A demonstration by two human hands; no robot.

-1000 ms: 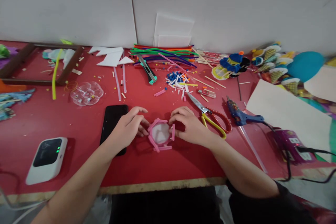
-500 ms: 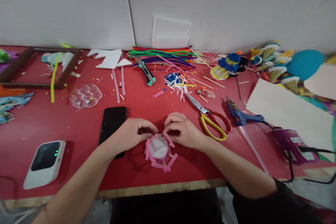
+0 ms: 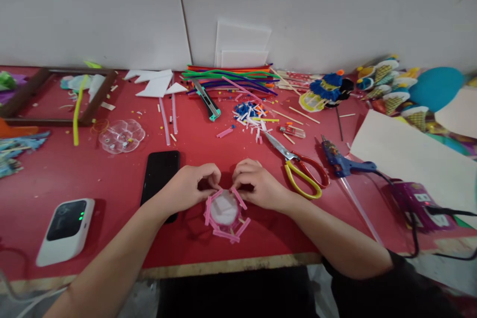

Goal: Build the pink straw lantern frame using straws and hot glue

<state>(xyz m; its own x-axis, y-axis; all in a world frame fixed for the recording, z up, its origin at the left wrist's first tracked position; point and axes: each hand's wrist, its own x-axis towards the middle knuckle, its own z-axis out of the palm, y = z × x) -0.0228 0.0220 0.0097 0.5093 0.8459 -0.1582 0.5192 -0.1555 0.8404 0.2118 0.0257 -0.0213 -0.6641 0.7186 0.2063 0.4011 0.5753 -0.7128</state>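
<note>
A small ring of pink straw pieces around a white disc (image 3: pixel 224 213) lies on the red table (image 3: pixel 112 179) near its front edge. My left hand (image 3: pixel 190 186) has its fingers curled and pinched on the ring's far left rim. My right hand (image 3: pixel 257 184) is curled too, its fingertips pinching a pink straw piece on the far right rim. Both hands meet just behind the ring.
A black phone (image 3: pixel 161 174) lies left of my hands and a white device with green lights (image 3: pixel 65 231) sits further left. Red-and-yellow scissors (image 3: pixel 300 171), a blue glue gun (image 3: pixel 343 161), cut straw bits (image 3: pixel 251 117), coloured straws (image 3: pixel 231 79) and a clear tray (image 3: pixel 121 135) lie about.
The pink ring has shifted toward the table's front edge and turned. Both hands moved from its sides to its far rim and closed on it.
</note>
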